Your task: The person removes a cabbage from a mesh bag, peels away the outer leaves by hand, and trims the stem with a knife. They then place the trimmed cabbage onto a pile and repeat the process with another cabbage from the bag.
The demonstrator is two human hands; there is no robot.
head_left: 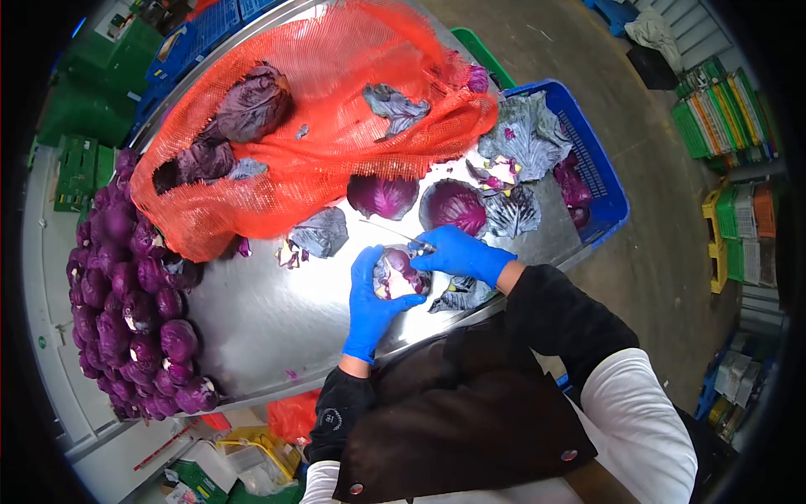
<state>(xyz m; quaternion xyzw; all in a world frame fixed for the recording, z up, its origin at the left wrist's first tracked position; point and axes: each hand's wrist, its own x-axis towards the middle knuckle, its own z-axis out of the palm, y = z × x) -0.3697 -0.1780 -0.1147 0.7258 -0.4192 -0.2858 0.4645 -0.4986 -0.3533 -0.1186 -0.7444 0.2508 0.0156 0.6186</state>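
My left hand (375, 304), in a blue glove, is wrapped around a red cabbage (401, 275) near the table's front edge. The cabbage's pale cut stem side faces up toward me. In my right hand (463, 254), also gloved in blue, is a knife (395, 231), its thin blade pointing left and away. Fingers of the right hand are close against the cabbage's upper right side. Just beyond the hands lie a cabbage leaf (453, 207) and a purple cabbage (383, 196) partly under red mesh. Loose dark leaves (320, 233) and trimmed scraps (290, 254) lie around them.
A red mesh sack (336, 92) with cabbages covers the far side of the steel table (260, 328). Many cabbages (134, 319) are piled at the left end. A blue crate (606, 181) holding cabbage stands against the right edge. Stacked crates (724, 113) stand farther right.
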